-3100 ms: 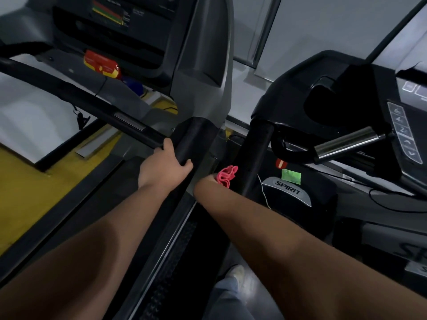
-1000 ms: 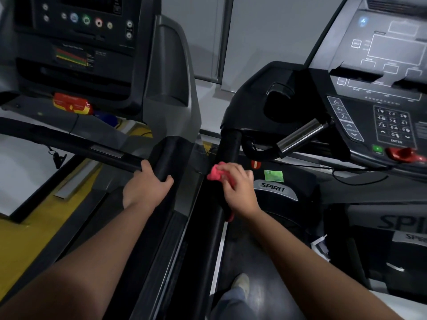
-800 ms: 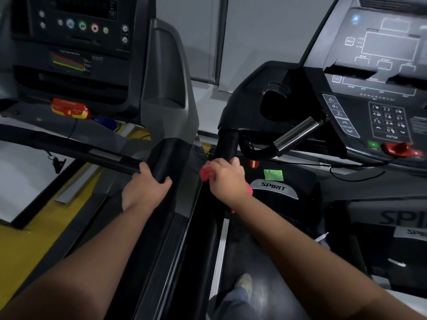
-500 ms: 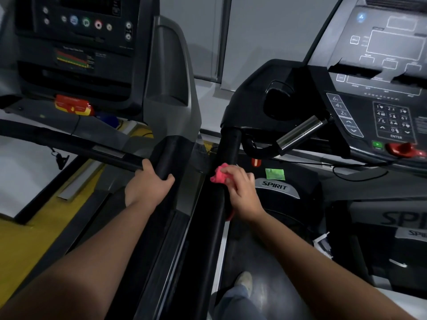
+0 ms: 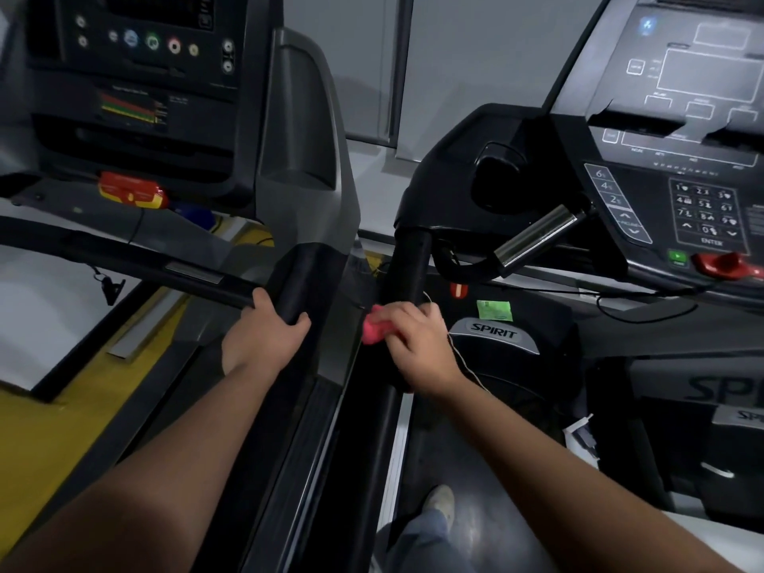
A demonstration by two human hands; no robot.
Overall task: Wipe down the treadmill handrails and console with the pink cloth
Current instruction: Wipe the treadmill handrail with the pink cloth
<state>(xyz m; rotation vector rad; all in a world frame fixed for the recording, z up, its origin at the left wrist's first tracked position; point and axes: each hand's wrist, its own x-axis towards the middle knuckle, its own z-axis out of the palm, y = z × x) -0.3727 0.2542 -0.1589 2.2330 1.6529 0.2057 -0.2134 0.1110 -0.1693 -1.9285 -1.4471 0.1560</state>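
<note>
Both bare forearms are extended from the near edge toward the middle, the wrists kept apart. The left grip (image 5: 264,337) is curled over a black handrail (image 5: 297,279), with the thumb hooked round its near end. The right grip (image 5: 417,345), knuckles up, is closed on the pink cloth (image 5: 374,330) bunched under the fingers.

Support: yellow-painted floor (image 5: 49,440), lower left | lying on it: white flat panel with a dark edge (image 5: 41,324), far left; flat grey metal strip (image 5: 144,328) just beside the panel, slantwise | standing on it: grey-framed treadmill (image 5: 306,159), black treadmill marked SPIRIT (image 5: 496,337), side by side.
</note>
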